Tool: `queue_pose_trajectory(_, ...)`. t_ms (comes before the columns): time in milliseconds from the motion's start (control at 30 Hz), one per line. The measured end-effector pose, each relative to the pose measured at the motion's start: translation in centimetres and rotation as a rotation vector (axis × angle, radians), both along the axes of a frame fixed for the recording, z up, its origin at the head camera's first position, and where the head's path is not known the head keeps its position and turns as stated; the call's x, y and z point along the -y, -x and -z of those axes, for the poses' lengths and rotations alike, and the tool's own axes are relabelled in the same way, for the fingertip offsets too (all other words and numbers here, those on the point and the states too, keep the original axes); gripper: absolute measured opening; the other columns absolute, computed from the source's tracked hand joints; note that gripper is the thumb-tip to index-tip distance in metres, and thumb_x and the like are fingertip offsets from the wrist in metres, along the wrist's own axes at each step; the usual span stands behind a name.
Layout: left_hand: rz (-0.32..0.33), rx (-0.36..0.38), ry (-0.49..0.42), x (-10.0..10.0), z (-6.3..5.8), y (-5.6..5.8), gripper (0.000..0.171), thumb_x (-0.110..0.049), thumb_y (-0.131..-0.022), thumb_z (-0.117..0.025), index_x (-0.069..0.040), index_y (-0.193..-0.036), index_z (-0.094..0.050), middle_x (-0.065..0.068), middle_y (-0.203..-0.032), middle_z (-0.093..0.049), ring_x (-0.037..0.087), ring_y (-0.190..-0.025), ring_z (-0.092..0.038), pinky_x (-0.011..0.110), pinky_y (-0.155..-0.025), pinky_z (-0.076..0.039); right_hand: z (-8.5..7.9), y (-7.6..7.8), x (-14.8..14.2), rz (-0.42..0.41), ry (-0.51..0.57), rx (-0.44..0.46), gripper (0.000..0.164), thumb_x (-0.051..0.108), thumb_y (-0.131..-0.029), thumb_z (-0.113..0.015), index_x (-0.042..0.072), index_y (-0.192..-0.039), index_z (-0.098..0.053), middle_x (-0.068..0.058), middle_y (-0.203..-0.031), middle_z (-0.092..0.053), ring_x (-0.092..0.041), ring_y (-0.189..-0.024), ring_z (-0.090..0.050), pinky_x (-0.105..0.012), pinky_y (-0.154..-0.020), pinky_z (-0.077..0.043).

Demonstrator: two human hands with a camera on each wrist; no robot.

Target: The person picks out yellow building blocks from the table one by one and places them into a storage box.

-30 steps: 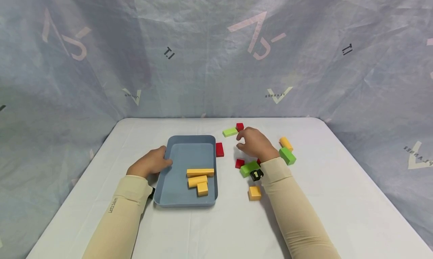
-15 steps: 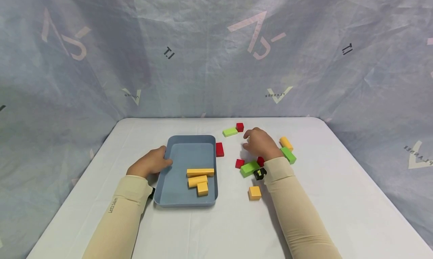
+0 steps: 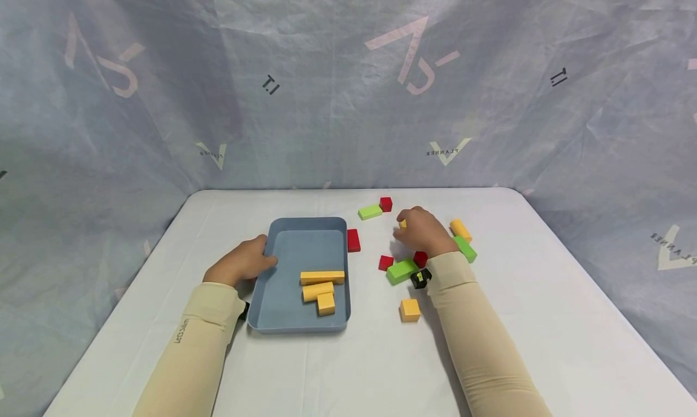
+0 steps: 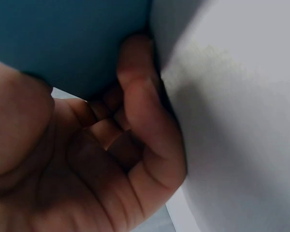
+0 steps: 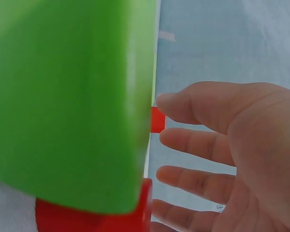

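In the head view my left hand (image 3: 242, 262) grips the left wall of a blue-grey tray (image 3: 298, 330), thumb over the rim. The left wrist view shows its fingers curled against the tray (image 4: 63, 38). Three yellow blocks lie in the tray, a long bar (image 3: 322, 278), a cylinder (image 3: 318, 292) and a cube (image 3: 326, 304). My right hand (image 3: 423, 233) hovers over the table's right half, fingers extended and apart from the thumb. A small part of a yellow block (image 3: 403, 224) shows beside its fingertips; the rest is hidden. In the right wrist view a green block (image 5: 72, 106) fills the foreground.
Below the right hand are a green block (image 3: 402, 272), red blocks (image 3: 386, 263) and a yellow cube (image 3: 410, 310). A yellow cylinder (image 3: 460, 230) and another green block (image 3: 465, 249) lie right. Behind are a light-green block (image 3: 370, 212) and a red cube (image 3: 386, 204); a red block (image 3: 354, 240) adjoins the tray.
My right hand has moved right and slightly toward me, and part of a yellow block now shows at its fingertips. The left hand and tray have stayed put.
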State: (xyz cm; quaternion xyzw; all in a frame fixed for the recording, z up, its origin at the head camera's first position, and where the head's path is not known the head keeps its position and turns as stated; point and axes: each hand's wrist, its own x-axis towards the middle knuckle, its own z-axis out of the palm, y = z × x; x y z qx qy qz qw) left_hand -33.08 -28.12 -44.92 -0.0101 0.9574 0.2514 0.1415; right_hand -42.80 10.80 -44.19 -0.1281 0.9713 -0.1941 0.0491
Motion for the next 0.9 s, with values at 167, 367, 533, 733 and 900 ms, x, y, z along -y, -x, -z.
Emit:
queue_pose_trajectory(167,0.002,-0.003,-0.002,0.0,0.08,-0.03,0.063,-0.025,-0.093,-0.055,0.007,-0.139,-0.027,0.025,-0.123,-0.049,0.025,-0.084,-0.054,0.043,-0.071,-0.048,0.16,-0.03,-0.25,0.002,-0.007,0.01,0.051,0.028,-0.086,-0.067,0.011,-0.131,-0.053,-0.011,-0.122,-0.051,-0.026,-0.1,-0.046,-0.051,-0.092,-0.045)
queue_pose_trajectory(367,-0.004,-0.004,-0.001,-0.04,-0.04,-0.13,0.063,-0.026,-0.094,-0.055,0.006,-0.14,-0.028,0.024,-0.123,-0.05,0.025,-0.085,-0.054,0.043,-0.072,-0.047,0.35,0.03,-0.52,0.007,-0.012,0.046,0.061,0.029,-0.085,-0.069,0.012,-0.138,-0.046,-0.012,-0.127,-0.049,-0.027,-0.105,-0.045,-0.054,-0.095,-0.041)
queue_pose_trajectory(533,-0.004,-0.005,-0.004,0.0,-0.02,-0.21,0.062,-0.026,-0.094,-0.055,0.005,-0.14,-0.028,0.022,-0.121,-0.051,0.025,-0.084,-0.054,0.043,-0.071,-0.047,0.63,0.13,-0.74,-0.011,-0.021,0.071,0.059,0.029,-0.085,-0.068,0.009,-0.137,-0.046,-0.011,-0.127,-0.051,-0.027,-0.106,-0.044,-0.052,-0.097,-0.039)
queue_pose_trajectory(733,0.002,-0.008,-0.005,0.04,0.21,-0.09,0.063,-0.027,-0.093,-0.055,0.006,-0.14,-0.028,0.023,-0.12,-0.051,0.025,-0.083,-0.055,0.042,-0.07,-0.048,0.61,0.07,-0.83,-0.024,-0.012,0.084,0.057,0.029,-0.085,-0.068,0.008,-0.134,-0.049,-0.012,-0.128,-0.05,-0.027,-0.108,-0.044,-0.053,-0.098,-0.038)
queue_pose_trajectory(900,-0.002,-0.006,-0.001,0.01,0.25,-0.07,0.064,-0.028,-0.093,-0.056,0.005,-0.14,-0.027,0.023,-0.124,-0.05,0.025,-0.086,-0.054,0.043,-0.072,-0.048,0.5,-0.03,-0.81,-0.03,-0.027,0.074,0.056,0.029,-0.085,-0.068,0.007,-0.133,-0.05,-0.013,-0.127,-0.048,-0.027,-0.106,-0.045,-0.052,-0.096,-0.04)
